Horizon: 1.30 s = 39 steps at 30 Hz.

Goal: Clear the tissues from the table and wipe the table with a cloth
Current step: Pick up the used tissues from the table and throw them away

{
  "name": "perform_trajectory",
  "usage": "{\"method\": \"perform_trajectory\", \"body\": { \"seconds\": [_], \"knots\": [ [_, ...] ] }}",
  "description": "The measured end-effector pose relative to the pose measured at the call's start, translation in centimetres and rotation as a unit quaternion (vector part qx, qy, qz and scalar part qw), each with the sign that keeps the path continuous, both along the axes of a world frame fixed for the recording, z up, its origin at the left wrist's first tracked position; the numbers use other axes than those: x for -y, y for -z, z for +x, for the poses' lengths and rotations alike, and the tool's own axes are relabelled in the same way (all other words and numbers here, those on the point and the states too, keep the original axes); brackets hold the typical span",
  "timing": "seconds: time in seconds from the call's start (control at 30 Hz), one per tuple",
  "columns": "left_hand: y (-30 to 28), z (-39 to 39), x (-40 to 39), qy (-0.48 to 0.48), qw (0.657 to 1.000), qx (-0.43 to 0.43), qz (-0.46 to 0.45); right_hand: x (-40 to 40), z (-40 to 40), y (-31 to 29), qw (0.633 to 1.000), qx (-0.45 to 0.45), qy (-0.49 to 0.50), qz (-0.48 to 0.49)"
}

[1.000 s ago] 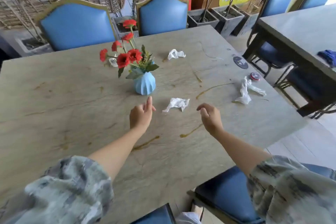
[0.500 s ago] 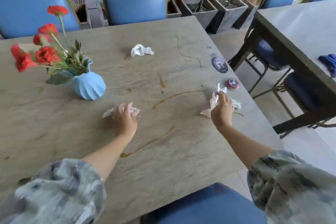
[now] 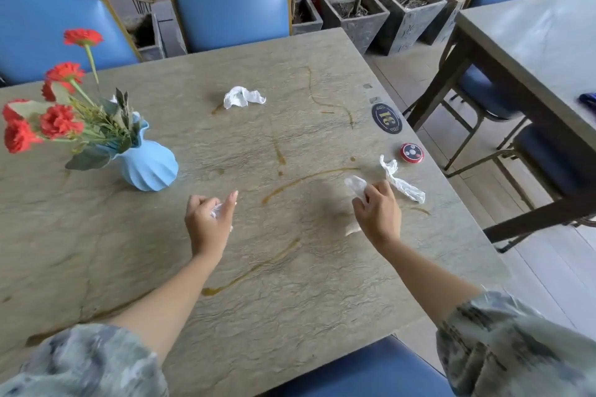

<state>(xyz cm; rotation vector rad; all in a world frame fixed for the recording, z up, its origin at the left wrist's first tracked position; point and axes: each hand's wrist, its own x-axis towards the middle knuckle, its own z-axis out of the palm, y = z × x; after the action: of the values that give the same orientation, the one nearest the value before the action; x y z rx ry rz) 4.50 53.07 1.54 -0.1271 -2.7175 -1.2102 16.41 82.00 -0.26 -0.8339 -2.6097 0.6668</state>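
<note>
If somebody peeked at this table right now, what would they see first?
Probably the red flowers in the light blue vase at the table's left. Next, the left hand and right hand in the middle, each clutching a crumpled white tissue. Brown streaks of spilled liquid wind across the stone-patterned table.

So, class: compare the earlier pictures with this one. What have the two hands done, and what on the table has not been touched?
The left hand closed on the tissue beside the vase and lifted it. The right hand reached to the right-edge tissues, gripped one and drew it back; the other tissue remains there. Untouched: the far tissue, blue vase, red disc, brown streaks.
</note>
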Motion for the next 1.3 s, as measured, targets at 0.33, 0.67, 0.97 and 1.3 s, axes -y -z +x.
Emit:
{"method": "perform_trajectory", "body": {
  "seconds": [0.33,0.67,0.97,1.3],
  "knots": [
    [-0.2,1.5,-2.8,0.006,0.986,0.114,0.118,-7.0,-1.6,-3.3,0.979,0.016,0.163,-0.121],
    [-1.3,2.2,-3.4,0.085,0.993,0.084,-0.013,-6.0,-1.8,-1.3,0.977,0.14,0.133,-0.094],
    [-6.2,3.8,-1.3,0.081,0.991,0.088,0.059,-1.0,1.3,-5.6,0.972,-0.047,0.099,-0.207],
    [-13.6,8.1,1.3,0.219,0.974,0.054,0.001,8.7,8.5,-16.2,0.94,-0.053,-0.028,-0.335]
  ]
}}
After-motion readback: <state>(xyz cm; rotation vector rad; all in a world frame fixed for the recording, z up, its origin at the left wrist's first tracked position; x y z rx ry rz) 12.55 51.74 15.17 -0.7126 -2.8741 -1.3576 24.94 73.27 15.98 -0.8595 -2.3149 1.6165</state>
